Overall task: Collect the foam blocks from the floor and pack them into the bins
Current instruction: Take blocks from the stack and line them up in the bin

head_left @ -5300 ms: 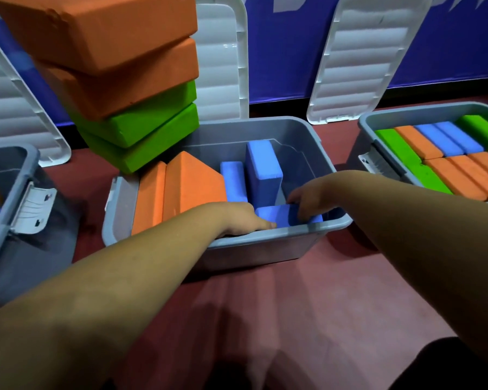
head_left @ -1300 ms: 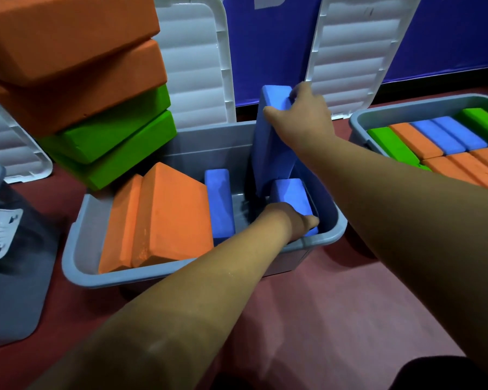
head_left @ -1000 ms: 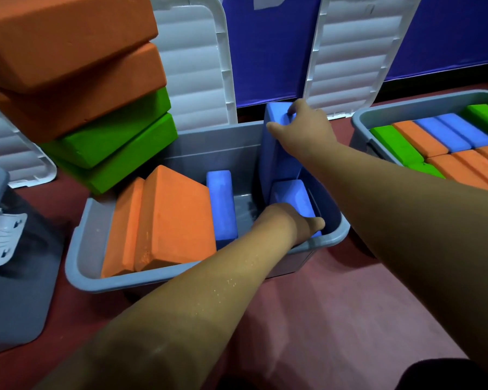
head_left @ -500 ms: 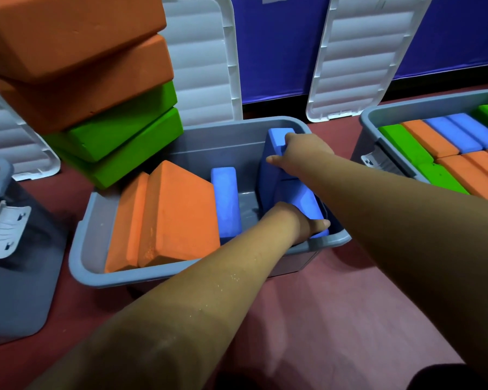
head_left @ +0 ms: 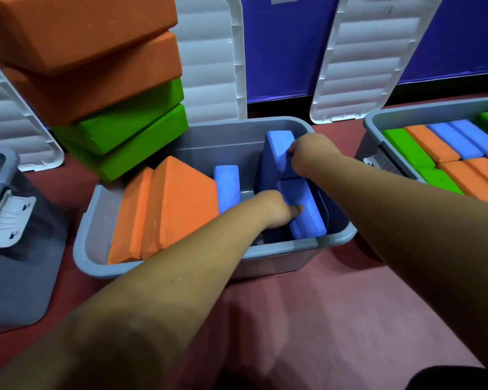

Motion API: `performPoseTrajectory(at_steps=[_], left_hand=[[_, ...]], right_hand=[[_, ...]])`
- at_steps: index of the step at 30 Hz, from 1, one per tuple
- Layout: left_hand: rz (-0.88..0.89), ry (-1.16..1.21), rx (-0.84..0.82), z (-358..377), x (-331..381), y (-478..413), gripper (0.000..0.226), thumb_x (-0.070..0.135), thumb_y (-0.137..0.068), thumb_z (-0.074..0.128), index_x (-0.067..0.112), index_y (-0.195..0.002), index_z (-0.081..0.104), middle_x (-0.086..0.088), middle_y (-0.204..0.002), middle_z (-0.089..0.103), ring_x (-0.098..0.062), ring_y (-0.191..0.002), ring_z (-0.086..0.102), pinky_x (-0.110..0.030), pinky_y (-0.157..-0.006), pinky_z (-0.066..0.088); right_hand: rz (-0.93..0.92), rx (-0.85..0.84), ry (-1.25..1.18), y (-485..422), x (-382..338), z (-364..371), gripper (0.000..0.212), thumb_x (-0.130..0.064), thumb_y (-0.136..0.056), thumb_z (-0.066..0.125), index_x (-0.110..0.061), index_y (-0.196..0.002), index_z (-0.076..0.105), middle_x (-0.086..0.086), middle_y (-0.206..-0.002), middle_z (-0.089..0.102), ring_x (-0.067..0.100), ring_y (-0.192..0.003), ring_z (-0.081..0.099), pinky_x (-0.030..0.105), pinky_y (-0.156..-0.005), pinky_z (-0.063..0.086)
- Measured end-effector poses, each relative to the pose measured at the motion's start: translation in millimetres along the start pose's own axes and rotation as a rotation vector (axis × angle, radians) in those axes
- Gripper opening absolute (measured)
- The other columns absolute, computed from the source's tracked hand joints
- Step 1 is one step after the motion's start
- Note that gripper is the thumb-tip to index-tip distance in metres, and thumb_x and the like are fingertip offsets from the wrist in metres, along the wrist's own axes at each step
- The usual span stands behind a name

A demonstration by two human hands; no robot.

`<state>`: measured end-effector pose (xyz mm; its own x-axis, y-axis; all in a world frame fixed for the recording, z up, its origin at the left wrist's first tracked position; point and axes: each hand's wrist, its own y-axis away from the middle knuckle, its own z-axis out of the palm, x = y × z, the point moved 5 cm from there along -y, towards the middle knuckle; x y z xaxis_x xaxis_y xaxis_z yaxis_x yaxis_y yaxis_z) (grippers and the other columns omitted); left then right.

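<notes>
Right hand is gripping the upright blue block; left hand is clutching the lower blue block inside the grey bin.

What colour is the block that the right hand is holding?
Blue. The block in the right hand shows best in the head view.

Three grey bins, three white lids, two hands.

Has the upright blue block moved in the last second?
Yes: the upright blue block sank into the grey bin, top now below its back rim.
</notes>
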<state>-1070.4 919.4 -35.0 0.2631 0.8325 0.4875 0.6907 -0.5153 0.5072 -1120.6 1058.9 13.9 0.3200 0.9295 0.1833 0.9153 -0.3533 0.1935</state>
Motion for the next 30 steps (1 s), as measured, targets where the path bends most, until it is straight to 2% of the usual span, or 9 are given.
performPoseTrajectory(at_steps=[3, 5, 9, 12, 14, 20, 24, 27, 30], left_hand=[[0.095, 0.074, 0.204, -12.0, -9.0, -10.6, 0.119, 0.064, -0.077, 0.08, 0.024, -0.163, 0.009, -0.007, -0.147, 0.048, -0.028, -0.116, 0.06, -0.038, -0.084, 0.052], [0.172, 0.058, 0.238, -15.5, -14.0, -18.4, 0.134, 0.068, -0.067, 0.084, 0.047, -0.16, -0.01, 0.001, -0.151, 0.036, -0.025, -0.124, 0.056, -0.046, -0.095, 0.054], [0.197, -0.081, 0.22, -17.7, -20.7, -34.2, 0.131, 0.086, -0.059, 0.073, 0.056, -0.157, -0.009, 0.009, -0.166, 0.019, -0.025, -0.145, 0.038, -0.051, -0.108, 0.047], [0.146, -0.162, 0.195, -18.6, -21.5, -35.0, 0.129, 0.086, -0.063, 0.072, 0.053, -0.16, -0.006, 0.013, -0.172, -0.008, -0.027, -0.157, 0.011, -0.057, -0.117, 0.035], [0.134, -0.181, 0.163, -17.7, -22.7, -36.1, 0.129, 0.09, -0.063, 0.067, 0.05, -0.161, -0.006, 0.013, -0.172, -0.012, -0.025, -0.159, 0.004, -0.058, -0.12, 0.031], [0.128, -0.154, 0.092, -14.2, -31.6, -38.3, 0.125, 0.098, -0.063, 0.055, 0.056, -0.156, -0.017, 0.007, -0.174, -0.005, -0.027, -0.158, 0.015, -0.053, -0.119, 0.035], [0.197, -0.089, 0.138, -16.6, -37.5, -26.5, 0.126, 0.094, -0.066, 0.057, 0.046, -0.161, -0.011, 0.004, -0.174, 0.003, -0.024, -0.157, 0.02, -0.046, -0.121, 0.034], [0.172, -0.148, 0.15, -37.1, -44.7, -14.7, 0.107, 0.076, -0.085, 0.062, 0.02, -0.165, 0.017, -0.006, -0.164, 0.035, -0.027, -0.145, 0.042, -0.038, -0.113, 0.04], [0.101, -0.329, 0.248, -67.8, -62.9, 0.9, 0.067, 0.056, -0.094, 0.063, 0.012, -0.144, 0.055, -0.01, -0.146, 0.058, -0.03, -0.133, 0.054, -0.04, -0.108, 0.046]], right_hand=[[-0.005, 0.022, -0.035, -4.8, 4.9, 3.7, 0.036, -0.017, -0.094, 0.055, -0.021, -0.124, 0.074, 0.005, -0.123, 0.07, 0.032, -0.107, 0.066, 0.042, -0.094, 0.058], [-0.017, 0.003, -0.04, -7.4, 7.3, 7.0, 0.034, -0.019, -0.097, 0.056, -0.022, -0.125, 0.073, 0.004, -0.122, 0.07, 0.031, -0.107, 0.066, 0.041, -0.095, 0.057], [-0.01, 0.003, -0.06, -16.0, 7.4, 13.0, 0.035, -0.02, -0.097, 0.054, -0.022, -0.128, 0.071, 0.004, -0.123, 0.067, 0.03, -0.103, 0.065, 0.04, -0.089, 0.057], [-0.009, -0.005, -0.07, -22.9, 2.9, 24.1, 0.035, -0.022, -0.097, 0.056, -0.024, -0.129, 0.069, 0.006, -0.124, 0.063, 0.03, -0.095, 0.06, 0.04, -0.078, 0.052], [-0.013, -0.029, -0.045, -24.5, -0.3, 29.3, 0.034, -0.024, -0.099, 0.057, -0.024, -0.131, 0.068, 0.007, -0.124, 0.061, 0.029, -0.094, 0.056, 0.041, -0.077, 0.049], [-0.001, -0.037, -0.051, -19.0, -4.2, 31.3, 0.035, -0.02, -0.097, 0.058, -0.025, -0.131, 0.067, 0.005, -0.12, 0.061, 0.028, -0.086, 0.053, 0.04, -0.07, 0.045], [-0.046, -0.008, -0.067, -5.2, -5.1, 30.8, 0.044, -0.017, -0.097, 0.054, -0.029, -0.138, 0.062, 0.005, -0.136, 0.056, 0.034, -0.113, 0.059, 0.044, -0.084, 0.053], [0.017, -0.032, -0.094, 1.2, -7.9, 26.6, 0.054, -0.018, -0.089, 0.06, -0.023, -0.142, 0.059, 0.007, -0.138, 0.052, 0.038, -0.123, 0.054, 0.054, -0.094, 0.054], [0.038, 0.017, -0.124, 5.0, -22.8, 13.1, 0.046, -0.017, -0.088, 0.062, -0.011, -0.134, 0.062, 0.01, -0.138, 0.049, 0.04, -0.125, 0.05, 0.049, -0.093, 0.051]])
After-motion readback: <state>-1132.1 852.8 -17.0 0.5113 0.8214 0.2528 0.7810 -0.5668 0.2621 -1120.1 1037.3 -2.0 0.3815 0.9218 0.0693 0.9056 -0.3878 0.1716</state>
